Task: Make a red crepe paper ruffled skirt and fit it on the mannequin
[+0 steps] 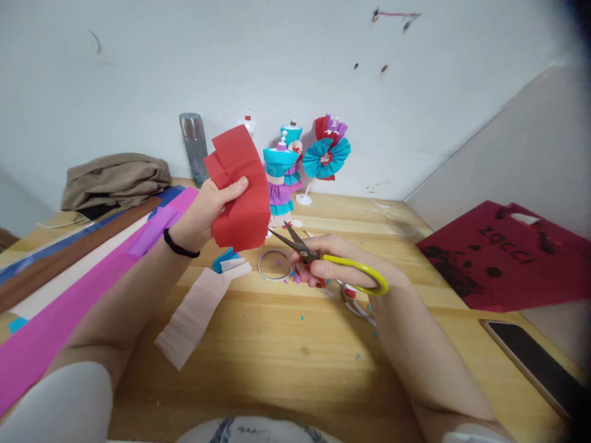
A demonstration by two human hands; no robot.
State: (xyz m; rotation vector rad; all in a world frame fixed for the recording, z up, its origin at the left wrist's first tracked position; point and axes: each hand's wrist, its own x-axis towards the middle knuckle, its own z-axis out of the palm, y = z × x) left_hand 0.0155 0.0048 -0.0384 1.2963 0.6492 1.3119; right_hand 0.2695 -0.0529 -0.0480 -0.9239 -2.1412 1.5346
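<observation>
The left hand (209,208) grips red paper (247,206); the right hand (336,249) holds scissors (305,253), blades parted, above the table (277,351).

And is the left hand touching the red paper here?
Touching. The head view shows the left hand with its thumb lying across the front of the red paper.

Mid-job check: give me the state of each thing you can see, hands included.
Left hand: closed, thumb over the red paper
Red paper: held up off the table, layered
Right hand: closed on the scissors
Scissors: blades apart
Flask: upright, lid on
Phone: lying face up, screen dark
Brown cloth: bunched up
Pale paper strip: lying loose
Front mannequin: upright, dressed
</observation>
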